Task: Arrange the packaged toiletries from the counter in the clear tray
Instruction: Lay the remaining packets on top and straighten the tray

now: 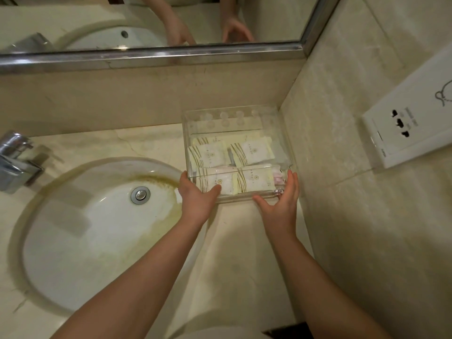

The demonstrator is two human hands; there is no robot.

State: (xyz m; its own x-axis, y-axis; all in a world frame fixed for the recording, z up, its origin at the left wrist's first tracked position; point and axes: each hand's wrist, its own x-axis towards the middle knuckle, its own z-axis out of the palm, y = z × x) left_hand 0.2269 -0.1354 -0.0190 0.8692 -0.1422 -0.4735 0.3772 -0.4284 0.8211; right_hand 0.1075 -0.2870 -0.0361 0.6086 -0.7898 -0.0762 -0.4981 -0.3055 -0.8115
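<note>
A clear tray [269,118] sits on the beige counter against the right wall, below the mirror. Inside lie several packaged toiletries [252,151], white and pale yellow sachets with gold stripes, laid flat in two rows. My left hand [197,198] grips the tray's near left corner, thumb against the front wall. My right hand [281,200] touches the near right corner, fingers spread along the front and right side. The tray's back strip with round holes holds nothing.
A stained oval sink [97,228] lies left of the tray, with a chrome tap [17,160] at the far left. A mirror [146,25] runs along the back. A white socket panel [411,123] hangs on the right wall.
</note>
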